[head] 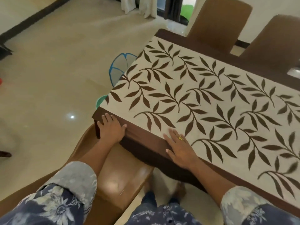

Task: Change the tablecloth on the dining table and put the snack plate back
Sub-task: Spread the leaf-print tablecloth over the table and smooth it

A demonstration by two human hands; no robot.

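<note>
Flooring of glossy beige tile (48, 78) fills the left half of the frame. Just left of centre, a dome-shaped mesh cover with a blue rim (119, 69) shows partly behind the far-left edge of the cloth. Below it a sliver of something round and green (100, 101) peeks out beside the corner, too hidden to identify.

The left hand (112, 128), left of centre, lies palm down on the cloth's dark border at the near-left corner. Its fingers are straight and the thumb is stretched out to the right. It presses flat and grasps nothing. Beneath that forearm, at lower centre, stands a tan chair with a glossy seat (116, 172). Rolled navy floral sleeves (68, 192) fill the bottom corners.

The right hand (180, 150), just right of centre, also rests palm down with its fingers extended and close together. The fingers lie on the pale field and the thumb on the border. It holds nothing, and a gold ring (180, 138) sits on one finger.

The cream tablecloth printed with dark brown leafy sprigs and edged in a dark brown band (211, 103) lies spread over the dark brown dining table (267, 62), running from centre to the right edge. Its near border hangs over the side. In the upper right, a brown upholstered chair back (217, 25) and a second brown chair back (276, 43) stand against the table's far side.
</note>
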